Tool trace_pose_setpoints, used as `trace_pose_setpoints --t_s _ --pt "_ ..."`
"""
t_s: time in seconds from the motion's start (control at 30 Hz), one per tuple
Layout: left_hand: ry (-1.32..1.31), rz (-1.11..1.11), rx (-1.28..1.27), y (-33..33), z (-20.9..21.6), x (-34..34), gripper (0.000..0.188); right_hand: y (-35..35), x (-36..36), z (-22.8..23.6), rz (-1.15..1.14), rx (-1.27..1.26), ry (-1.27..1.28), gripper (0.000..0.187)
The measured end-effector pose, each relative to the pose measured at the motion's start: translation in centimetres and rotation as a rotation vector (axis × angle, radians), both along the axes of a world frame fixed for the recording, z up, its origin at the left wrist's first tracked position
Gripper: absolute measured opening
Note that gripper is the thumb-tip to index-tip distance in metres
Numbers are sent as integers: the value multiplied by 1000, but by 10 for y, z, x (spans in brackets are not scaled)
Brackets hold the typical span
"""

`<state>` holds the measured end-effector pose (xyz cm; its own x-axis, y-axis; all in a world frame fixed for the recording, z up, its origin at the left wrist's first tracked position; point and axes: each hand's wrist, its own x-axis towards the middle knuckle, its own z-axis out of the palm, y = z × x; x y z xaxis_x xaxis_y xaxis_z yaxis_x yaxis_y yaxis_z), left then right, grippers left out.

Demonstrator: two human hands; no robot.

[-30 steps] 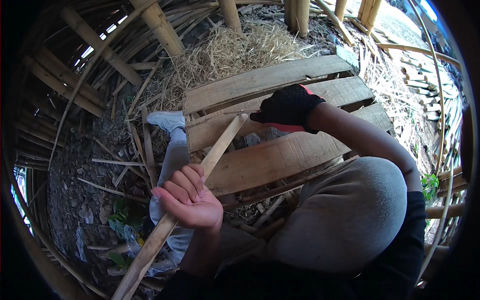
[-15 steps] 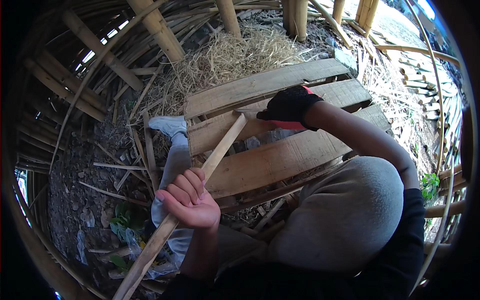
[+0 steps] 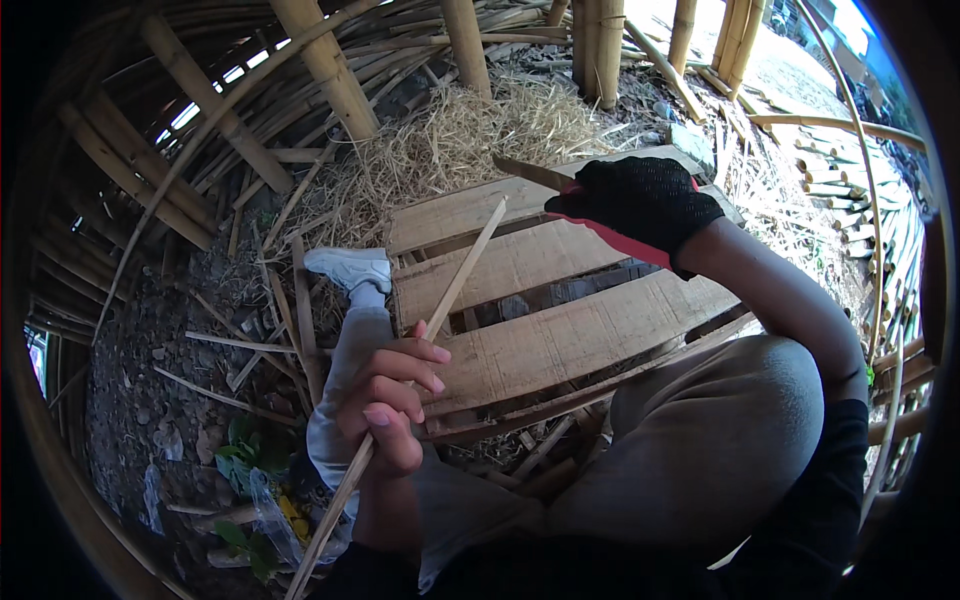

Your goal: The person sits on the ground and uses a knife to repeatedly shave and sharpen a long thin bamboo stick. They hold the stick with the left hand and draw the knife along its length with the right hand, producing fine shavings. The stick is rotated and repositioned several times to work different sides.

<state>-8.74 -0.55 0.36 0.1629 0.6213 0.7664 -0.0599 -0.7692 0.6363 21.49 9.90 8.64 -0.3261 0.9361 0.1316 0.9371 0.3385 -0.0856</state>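
My bare left hand (image 3: 388, 398) is closed around a long, narrow bamboo strip (image 3: 463, 270). The strip slants from the lower edge up over a low slatted wooden bench (image 3: 570, 335), and its far tip sits above the slats. In a black and red glove, my right hand (image 3: 645, 205) grips a knife whose handle is mostly covered by the fingers. The knife blade (image 3: 532, 173) points left, above and apart from the strip's tip.
Dry shavings (image 3: 470, 135) lie heaped behind the bench. Bamboo posts (image 3: 325, 70) stand at the back left. Loose strips (image 3: 245, 342), clear plastic (image 3: 272, 505) and green leaves (image 3: 240, 450) lie on the ground at left. Cut bamboo poles (image 3: 850, 190) are piled at right.
The knife has come away from the strip's tip, rising as my right hand turned. My left hand has rolled the strip, which now shows a narrower side, and its fingers are re-placed around it.
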Motion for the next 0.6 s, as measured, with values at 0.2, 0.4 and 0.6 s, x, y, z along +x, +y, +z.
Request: trace_pose_setpoints --t_s 0.2,0.4,0.6 --pt "111 242 -154 8 -12 -19 61 -25 -38 39 42 -127 234 47" --pt "193 179 -428 -2 -31 -25 76 -33 -57 -18 504 35 124 34" --pt "30 -180 -622 -17 -20 -7 36 -30 -49 -61 475 -212 265 49"
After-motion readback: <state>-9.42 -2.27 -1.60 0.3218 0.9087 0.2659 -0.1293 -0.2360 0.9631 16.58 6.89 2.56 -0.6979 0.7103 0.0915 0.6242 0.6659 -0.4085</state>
